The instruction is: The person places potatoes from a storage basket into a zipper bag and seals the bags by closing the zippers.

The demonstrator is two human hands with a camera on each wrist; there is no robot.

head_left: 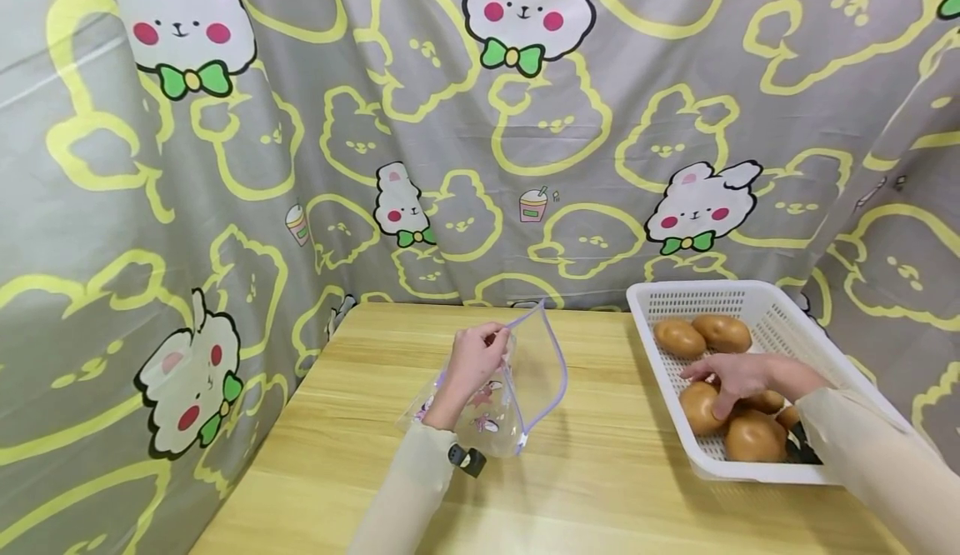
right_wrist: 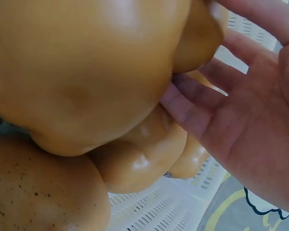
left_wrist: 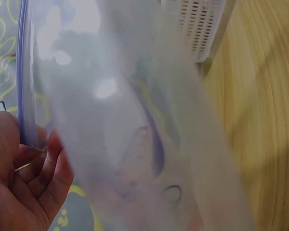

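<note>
A clear zip bag (head_left: 483,409) with purple edging and small printed figures hangs over the table, its mouth spread wide. My left hand (head_left: 478,357) pinches the bag's edge; up close the purple rim (left_wrist: 23,72) runs down into the thumb and fingers (left_wrist: 55,159). To the right, my right hand (head_left: 738,378) reaches into a white basket (head_left: 675,438) of brown potatoes. Its fingers are extended and spread beside a large potato (head_left: 699,409), the fingertips slipping in between potatoes (right_wrist: 77,72). A dark-speckled potato (right_wrist: 43,192) lies below in the right wrist view.
Two more potatoes (head_left: 720,332) lie at the basket's far end. Something black (head_left: 802,447) shows near its front right corner. A wooden table (head_left: 585,488) carries everything, with a grey patterned curtain (head_left: 450,138) behind and along both sides.
</note>
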